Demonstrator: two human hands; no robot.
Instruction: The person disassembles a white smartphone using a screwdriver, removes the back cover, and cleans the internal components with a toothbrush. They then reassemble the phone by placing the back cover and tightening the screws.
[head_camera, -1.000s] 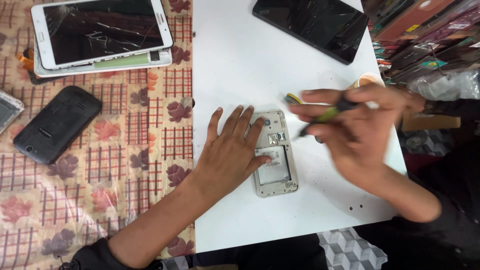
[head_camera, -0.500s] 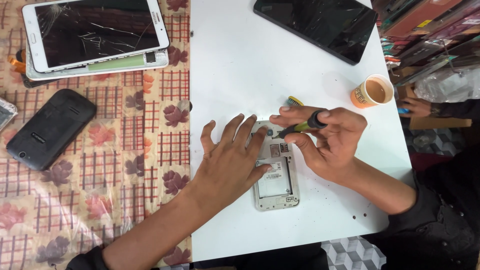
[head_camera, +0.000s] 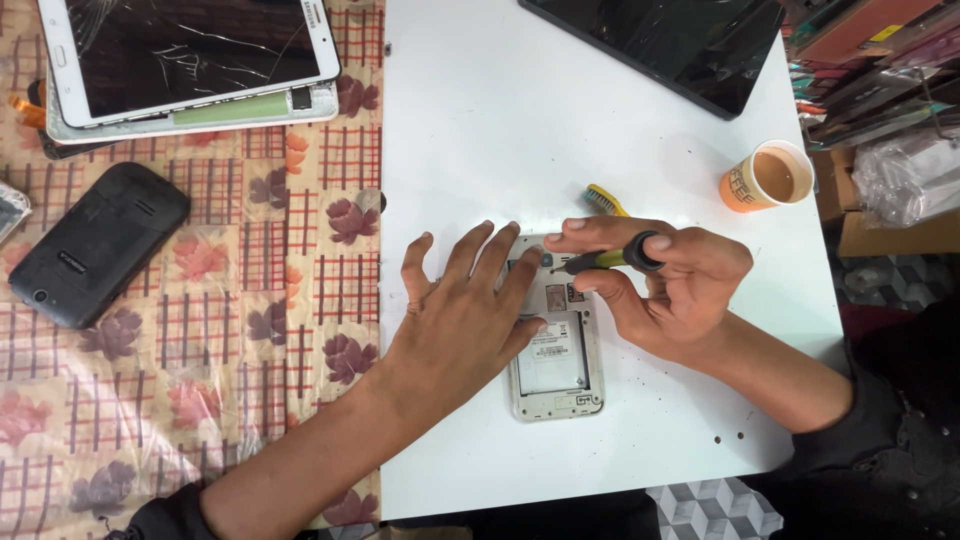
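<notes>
I'm pinning the phone flat with my left hand while my right hand, closed around the screwdriver, is working a top screw, needing steady downward pressure.

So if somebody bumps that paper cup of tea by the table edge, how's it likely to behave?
The paper cup looks nearly full of milky tea and has no lid, so a bump would probably slosh or spill it. It is narrow and stands close to the white table's right edge, so it could tip off. Its thin paper wall would likely give under a squeeze.
</notes>
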